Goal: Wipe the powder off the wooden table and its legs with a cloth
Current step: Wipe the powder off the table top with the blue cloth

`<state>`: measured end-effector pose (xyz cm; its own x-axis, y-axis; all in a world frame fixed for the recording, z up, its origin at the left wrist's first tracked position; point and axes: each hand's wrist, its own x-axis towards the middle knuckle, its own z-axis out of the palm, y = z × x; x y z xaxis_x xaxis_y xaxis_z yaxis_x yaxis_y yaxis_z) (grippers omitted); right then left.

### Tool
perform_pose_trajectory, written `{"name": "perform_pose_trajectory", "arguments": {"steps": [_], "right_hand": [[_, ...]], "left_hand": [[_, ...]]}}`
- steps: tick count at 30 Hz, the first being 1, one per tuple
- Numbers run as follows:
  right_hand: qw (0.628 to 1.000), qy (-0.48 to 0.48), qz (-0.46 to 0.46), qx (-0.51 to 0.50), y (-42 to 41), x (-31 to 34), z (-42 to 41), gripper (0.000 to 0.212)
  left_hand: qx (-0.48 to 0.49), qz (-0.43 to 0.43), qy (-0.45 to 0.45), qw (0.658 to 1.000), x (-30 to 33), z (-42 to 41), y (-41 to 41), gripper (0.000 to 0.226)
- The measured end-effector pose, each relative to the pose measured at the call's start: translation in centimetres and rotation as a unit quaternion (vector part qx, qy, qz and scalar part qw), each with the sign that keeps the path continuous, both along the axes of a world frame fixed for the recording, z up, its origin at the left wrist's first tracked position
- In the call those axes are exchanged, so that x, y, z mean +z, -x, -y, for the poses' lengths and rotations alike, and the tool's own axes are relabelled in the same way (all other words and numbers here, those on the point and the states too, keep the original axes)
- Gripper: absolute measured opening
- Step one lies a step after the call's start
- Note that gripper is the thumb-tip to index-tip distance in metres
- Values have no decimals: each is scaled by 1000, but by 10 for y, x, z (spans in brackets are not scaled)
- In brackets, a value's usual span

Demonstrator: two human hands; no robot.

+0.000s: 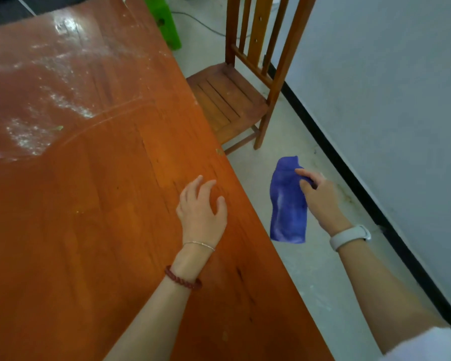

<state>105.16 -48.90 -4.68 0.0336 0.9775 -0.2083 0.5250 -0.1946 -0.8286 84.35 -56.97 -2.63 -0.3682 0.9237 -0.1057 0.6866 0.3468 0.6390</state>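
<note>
The orange-brown wooden table [94, 230] fills the left and middle of the view. White powder [44, 100] streaks its far left part, while the near part looks bare. My left hand [201, 207] rests on the tabletop near the right edge, fingers spread, holding nothing. My right hand [320, 199] is out past the table's right edge, above the floor, pinching a blue cloth [288, 204] that hangs down from the fingers. Whitish smears show on the cloth. The table legs are hidden.
A wooden chair [229, 97] with a slatted back stands just beyond the table's right edge. A green plastic stool [167, 24] sits at the far end. A grey wall with a black skirting [349, 165] runs along the right, leaving a narrow strip of floor.
</note>
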Motion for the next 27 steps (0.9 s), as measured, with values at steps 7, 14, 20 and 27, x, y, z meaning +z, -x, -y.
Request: {"name": "perform_pose_trajectory", "arguments": {"steps": [7, 14, 20, 27], "right_hand": [[999, -22, 16, -46, -35, 30, 29, 35], [996, -34, -59, -65, -55, 77, 42, 38], [919, -7, -350, -183, -57, 94, 34, 31], [964, 151, -206, -76, -76, 55, 55, 48]], "left_hand": [[-155, 138, 16, 978, 2, 7, -71, 45], [-265, 192, 42, 944, 1, 6, -96, 87], [-248, 389, 55, 885, 4, 10, -130, 87], [-77, 467, 159, 867, 13, 7, -123, 18]]}}
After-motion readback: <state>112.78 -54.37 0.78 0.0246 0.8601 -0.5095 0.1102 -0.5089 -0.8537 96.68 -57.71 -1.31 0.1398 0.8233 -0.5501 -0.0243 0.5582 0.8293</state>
